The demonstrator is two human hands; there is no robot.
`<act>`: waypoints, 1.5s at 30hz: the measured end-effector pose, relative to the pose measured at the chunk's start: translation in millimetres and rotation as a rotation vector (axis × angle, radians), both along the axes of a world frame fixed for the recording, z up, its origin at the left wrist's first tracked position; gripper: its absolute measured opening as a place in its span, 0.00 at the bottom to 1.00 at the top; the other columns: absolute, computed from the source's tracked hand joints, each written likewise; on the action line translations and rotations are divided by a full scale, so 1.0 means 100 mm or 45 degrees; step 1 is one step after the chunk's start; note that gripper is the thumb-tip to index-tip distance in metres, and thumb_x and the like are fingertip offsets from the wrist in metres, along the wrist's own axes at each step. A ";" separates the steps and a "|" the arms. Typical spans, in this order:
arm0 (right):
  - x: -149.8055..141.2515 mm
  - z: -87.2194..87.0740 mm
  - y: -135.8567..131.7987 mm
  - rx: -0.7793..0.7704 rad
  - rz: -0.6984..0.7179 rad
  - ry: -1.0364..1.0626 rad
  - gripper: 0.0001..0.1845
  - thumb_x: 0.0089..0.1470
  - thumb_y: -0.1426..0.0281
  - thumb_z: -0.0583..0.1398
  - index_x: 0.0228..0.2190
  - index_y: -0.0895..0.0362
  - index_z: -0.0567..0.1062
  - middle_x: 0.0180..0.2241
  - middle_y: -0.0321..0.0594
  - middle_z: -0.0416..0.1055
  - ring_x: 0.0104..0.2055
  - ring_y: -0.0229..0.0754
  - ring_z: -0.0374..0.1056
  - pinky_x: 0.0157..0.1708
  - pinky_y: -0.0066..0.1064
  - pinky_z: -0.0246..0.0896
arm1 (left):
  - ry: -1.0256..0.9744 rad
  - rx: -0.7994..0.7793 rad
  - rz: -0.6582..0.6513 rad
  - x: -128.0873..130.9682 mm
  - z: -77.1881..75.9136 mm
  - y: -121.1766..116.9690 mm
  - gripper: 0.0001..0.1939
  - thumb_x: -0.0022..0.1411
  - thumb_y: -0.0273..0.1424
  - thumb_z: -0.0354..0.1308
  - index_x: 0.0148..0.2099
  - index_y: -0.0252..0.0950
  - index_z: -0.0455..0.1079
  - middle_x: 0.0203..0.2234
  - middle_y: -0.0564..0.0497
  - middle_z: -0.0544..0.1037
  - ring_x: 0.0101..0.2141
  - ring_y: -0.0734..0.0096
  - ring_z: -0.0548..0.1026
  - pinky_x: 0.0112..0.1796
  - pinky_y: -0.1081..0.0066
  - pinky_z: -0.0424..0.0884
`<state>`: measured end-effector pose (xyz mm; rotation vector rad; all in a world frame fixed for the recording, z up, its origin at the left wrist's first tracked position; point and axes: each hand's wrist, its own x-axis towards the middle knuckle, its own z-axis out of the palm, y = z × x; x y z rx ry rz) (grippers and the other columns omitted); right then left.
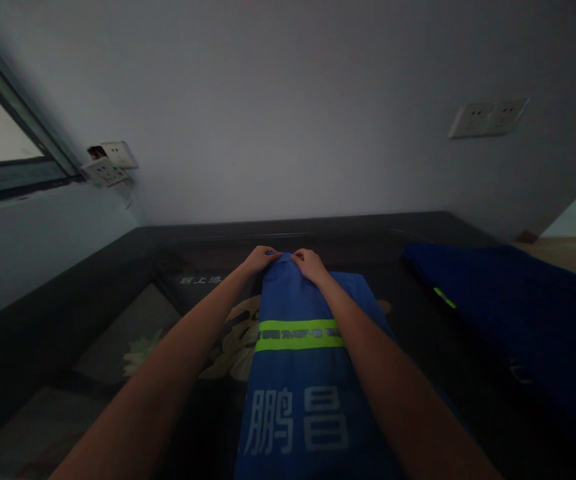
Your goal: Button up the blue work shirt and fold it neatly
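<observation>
A blue work jacket (298,373) with a yellow-green reflective stripe and white printed characters lies lengthwise before me on a dark surface. My left hand (262,258) pinches its far edge at the left corner. Close by on the right, my right hand (310,263) grips the same far edge, fingers closed on the cloth. Between the two hands the fabric is slightly gathered. Part of the jacket's right side is hidden under my right forearm.
The dark surface (198,257) carries a printed floral pattern and reaches the wall. At right lies a pile of darker blue cloth (508,300). Sockets (489,119) are on the wall; a loose socket (105,172) hangs at left near a window frame (23,170).
</observation>
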<state>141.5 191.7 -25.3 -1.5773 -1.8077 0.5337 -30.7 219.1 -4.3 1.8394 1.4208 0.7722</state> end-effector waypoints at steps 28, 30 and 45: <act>0.06 0.08 -0.06 0.131 -0.128 0.182 0.12 0.44 0.62 0.66 0.27 0.57 0.75 0.29 0.39 0.74 0.33 0.40 0.69 0.33 0.28 0.60 | 0.083 0.463 -0.184 0.05 0.08 -0.04 0.11 0.55 0.26 0.56 0.41 0.33 0.74 0.35 0.47 0.78 0.37 0.66 0.75 0.42 0.66 0.70; 0.06 0.07 -0.04 0.105 -0.145 0.229 0.12 0.43 0.62 0.67 0.27 0.57 0.76 0.29 0.39 0.75 0.32 0.40 0.70 0.32 0.27 0.60 | 0.043 0.485 -0.206 0.03 0.06 -0.03 0.11 0.55 0.27 0.56 0.41 0.33 0.74 0.35 0.47 0.78 0.37 0.67 0.75 0.43 0.66 0.70; 0.03 0.10 -0.01 0.159 0.082 0.231 0.09 0.53 0.71 0.59 0.28 0.58 0.80 0.29 0.40 0.78 0.33 0.40 0.71 0.34 0.27 0.60 | 0.034 0.482 -0.274 0.00 0.07 -0.01 0.09 0.58 0.29 0.55 0.40 0.33 0.74 0.34 0.48 0.79 0.37 0.67 0.75 0.42 0.68 0.70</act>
